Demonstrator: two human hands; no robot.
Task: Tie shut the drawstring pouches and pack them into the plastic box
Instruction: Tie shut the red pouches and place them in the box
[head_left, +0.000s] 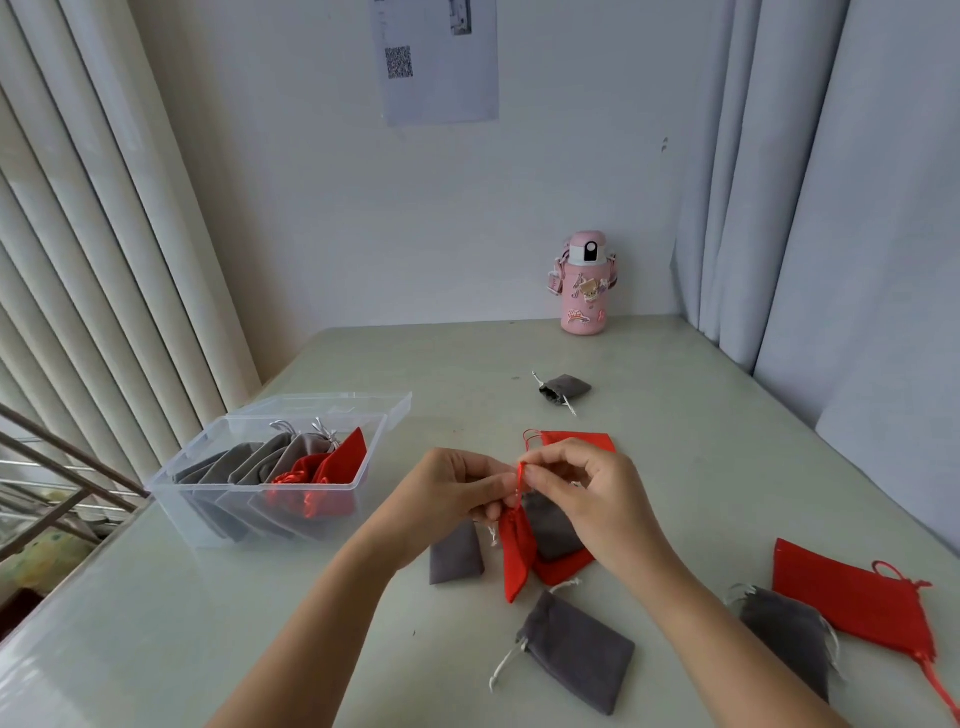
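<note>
Left hand (457, 488) and right hand (587, 493) are pinching the cord (521, 475); red pouch (517, 558) is hanging below, long axis near-vertical; box (234, 487) is lying nearer left hand.

A pink bottle (584, 283) (stickered) stands by the wall under a pinned paper sheet (436, 60); curtains (98, 249) hang alongside.

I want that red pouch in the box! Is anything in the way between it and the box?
Nothing visible. The left hand and right hand hold the red pouch by its string; the box sits open to its left, with only bare table between.
</note>
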